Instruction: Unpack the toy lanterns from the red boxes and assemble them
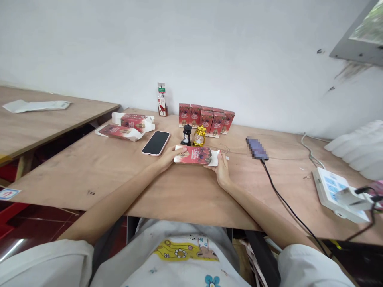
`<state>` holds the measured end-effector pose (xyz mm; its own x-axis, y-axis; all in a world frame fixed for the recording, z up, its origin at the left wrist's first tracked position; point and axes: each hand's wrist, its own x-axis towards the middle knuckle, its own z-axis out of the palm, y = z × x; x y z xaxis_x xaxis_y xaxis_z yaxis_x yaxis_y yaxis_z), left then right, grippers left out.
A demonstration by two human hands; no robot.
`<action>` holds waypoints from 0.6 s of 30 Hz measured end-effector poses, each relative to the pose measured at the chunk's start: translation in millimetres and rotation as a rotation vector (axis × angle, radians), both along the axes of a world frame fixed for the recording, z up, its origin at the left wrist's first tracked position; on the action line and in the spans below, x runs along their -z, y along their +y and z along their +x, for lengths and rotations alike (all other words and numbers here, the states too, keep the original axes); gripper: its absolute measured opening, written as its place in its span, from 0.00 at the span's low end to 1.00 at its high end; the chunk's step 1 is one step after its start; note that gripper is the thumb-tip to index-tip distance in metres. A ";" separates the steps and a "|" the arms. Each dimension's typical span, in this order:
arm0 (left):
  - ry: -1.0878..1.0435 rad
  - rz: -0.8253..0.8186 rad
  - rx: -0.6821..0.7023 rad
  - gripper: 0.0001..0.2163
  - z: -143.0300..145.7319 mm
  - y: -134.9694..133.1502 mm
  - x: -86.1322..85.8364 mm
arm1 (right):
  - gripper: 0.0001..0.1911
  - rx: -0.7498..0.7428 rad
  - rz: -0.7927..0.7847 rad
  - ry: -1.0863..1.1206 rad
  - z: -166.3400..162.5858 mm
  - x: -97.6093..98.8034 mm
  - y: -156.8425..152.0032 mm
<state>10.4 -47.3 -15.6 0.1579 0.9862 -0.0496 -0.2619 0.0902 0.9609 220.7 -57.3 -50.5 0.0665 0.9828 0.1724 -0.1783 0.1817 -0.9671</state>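
Note:
A flat red carton (pixel 194 155) with white end flaps lies on the plywood table (pixel 185 191) in front of me. My left hand (pixel 169 156) grips its left end, fingers closed round the edge. My right hand (pixel 222 169) holds its right end at the white flap. Just behind the carton stand a small black lantern (pixel 186 135) and a small gold lantern (pixel 199 136).
A row of upright red cartons (pixel 206 115) stands at the wall, a tall thin box (pixel 162 99) to their left. Two unfolded cartons (pixel 127 125) and a phone (pixel 156 142) lie at left. A cabled device (pixel 256 148) and a power strip (pixel 338 194) sit at right.

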 end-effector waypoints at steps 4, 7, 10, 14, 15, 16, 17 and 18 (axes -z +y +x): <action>-0.077 -0.080 -0.050 0.15 -3.7 3.6 -2.2 | 0.21 0.037 0.061 -0.059 5.0 -3.6 -3.9; -0.135 -0.110 -0.084 0.12 -5.4 5.5 -2.3 | 0.19 -0.026 0.128 -0.185 8.5 -4.4 -4.4; -0.169 -0.105 -0.116 0.11 -5.7 5.9 -1.4 | 0.19 -0.114 0.137 -0.240 9.3 -1.8 -2.0; -0.172 -0.080 -0.125 0.10 -4.9 4.3 0.3 | 0.19 -0.094 0.132 -0.312 9.3 0.2 -0.4; -0.164 -0.071 -0.129 0.10 -4.6 3.9 0.9 | 0.19 -0.095 0.130 -0.341 9.4 -0.5 -0.8; -0.154 -0.060 -0.133 0.10 -4.5 3.7 1.7 | 0.18 -0.100 0.130 -0.371 9.4 -1.5 -1.4; -0.143 -0.044 -0.135 0.10 -4.4 3.6 2.7 | 0.16 -0.102 0.133 -0.395 9.4 -2.7 -2.2; -0.130 -0.024 -0.132 0.11 -4.4 3.8 3.8 | 0.13 -0.097 0.139 -0.408 9.4 -3.9 -2.8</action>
